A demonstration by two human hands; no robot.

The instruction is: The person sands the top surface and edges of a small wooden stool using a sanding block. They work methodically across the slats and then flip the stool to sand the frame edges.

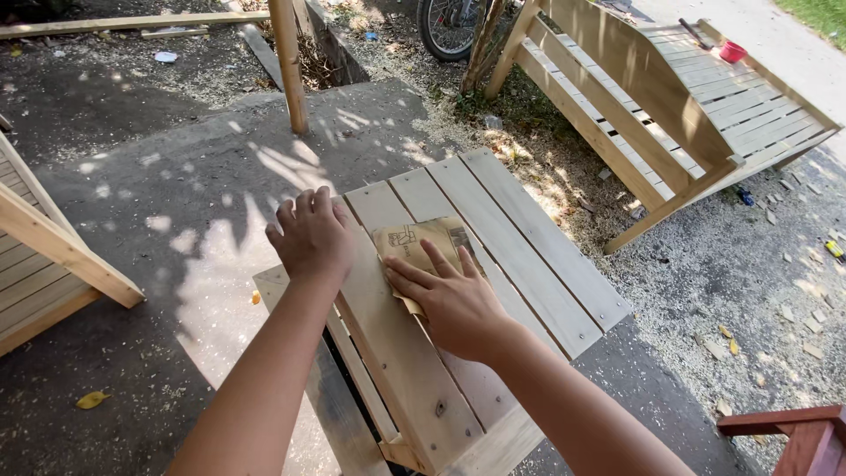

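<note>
The right hand (454, 295) lay flat, fingers spread, pressing a tan sandpaper sheet (421, 251) onto the slatted wooden panel (493, 256). The left hand (310, 234) curled over the panel's left edge, gripping it steady. Done well, pressure would stay even, strokes following the grain; a wooden bench (670, 97) stood beyond

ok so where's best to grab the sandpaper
Probably the far edge of the sandpaper, from above: it lies flat on the slats and the right hand covers its near half, leaving that edge bare.
</note>
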